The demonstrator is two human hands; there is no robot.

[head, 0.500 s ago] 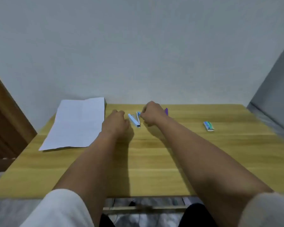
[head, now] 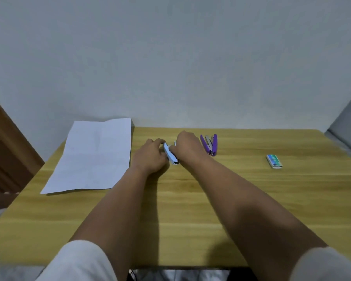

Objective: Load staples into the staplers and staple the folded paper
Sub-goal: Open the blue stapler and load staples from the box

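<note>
Hands meet mid-bench point(head: 190, 199): we see the left hand point(head: 150, 157) and right hand point(head: 187, 148) each grasping the blue stapler point(head: 170, 155), likely steadying it for loading. Purple stapler point(head: 210, 144) lies open beside; staple box point(head: 274, 161) and paper point(head: 93, 155) wait apart.

head-worn view, angled down, table point(head: 190, 220) near

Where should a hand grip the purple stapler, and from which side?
Grip the purple stapler at its closed hinge end, nearest the person, coming from above on its free right side. It lies flat, splayed open in a V toward the wall, so only that end offers one solid piece to pinch.
</note>
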